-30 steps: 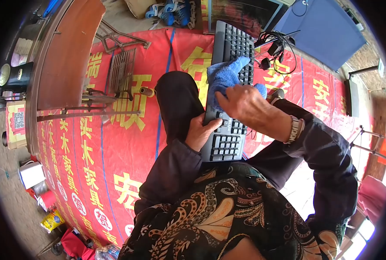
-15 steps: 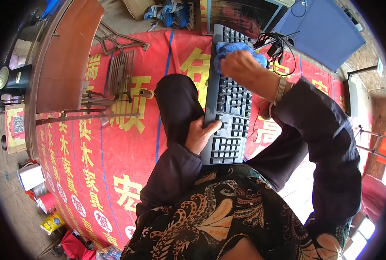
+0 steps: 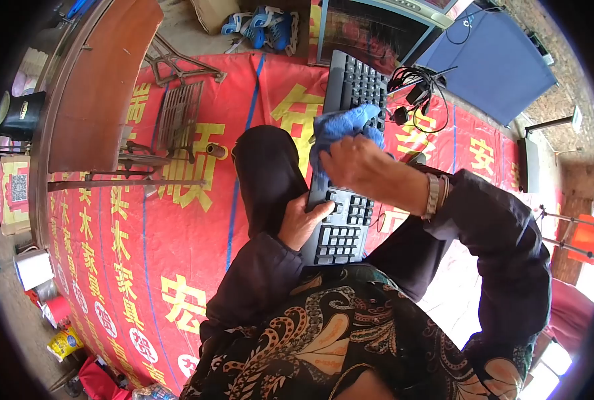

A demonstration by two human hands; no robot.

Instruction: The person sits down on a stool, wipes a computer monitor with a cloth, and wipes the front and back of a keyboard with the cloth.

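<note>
A black keyboard lies lengthwise over my lap, its near end against my body. My left hand grips its left edge near the number pad, thumb on top and the other fingers hidden beneath. In my right hand is a bunched blue cloth, pressed on the middle of the keyboard. The cloth and hand cover the keys there. Farther up, the keys at the far end show uncovered.
A red banner with yellow characters covers the floor. Beyond the keyboard are a coiled black cable, a screen and a blue panel. A wooden sewing-machine table stands left; blue roller skates lie behind.
My right hand and the cloth have come down the keyboard toward me, from near its far end to its middle. My left hand keeps its grip. The view has shifted slightly.
</note>
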